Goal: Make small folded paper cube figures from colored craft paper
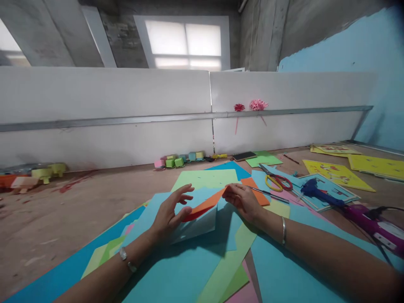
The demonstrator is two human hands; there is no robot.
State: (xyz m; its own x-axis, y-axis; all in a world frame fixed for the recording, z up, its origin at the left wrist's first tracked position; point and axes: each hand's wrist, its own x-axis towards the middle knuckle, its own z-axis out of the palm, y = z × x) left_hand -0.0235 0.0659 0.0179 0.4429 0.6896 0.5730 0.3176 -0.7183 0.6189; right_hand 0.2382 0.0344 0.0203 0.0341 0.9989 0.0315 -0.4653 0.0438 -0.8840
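Note:
A folded orange paper (206,203) slants between my two hands above the light blue sheets. My right hand (243,201) pinches its upper right end. At its lower left end is my left hand (172,210), fingers apart, the thumb by the paper's edge. Just beneath the orange piece a light blue paper (198,225) is raised off the stack. Another orange piece (260,197) lies right of my right hand, with a thin metallic rod (271,195) across it.
To the right are scissors (277,182), a blue and purple glue gun (362,219) with a cord, and yellow cards (339,173). A phone (244,156) and small paper blocks (179,161) sit along the white panel (142,143). Orange and yellow pieces (41,174) stand far left.

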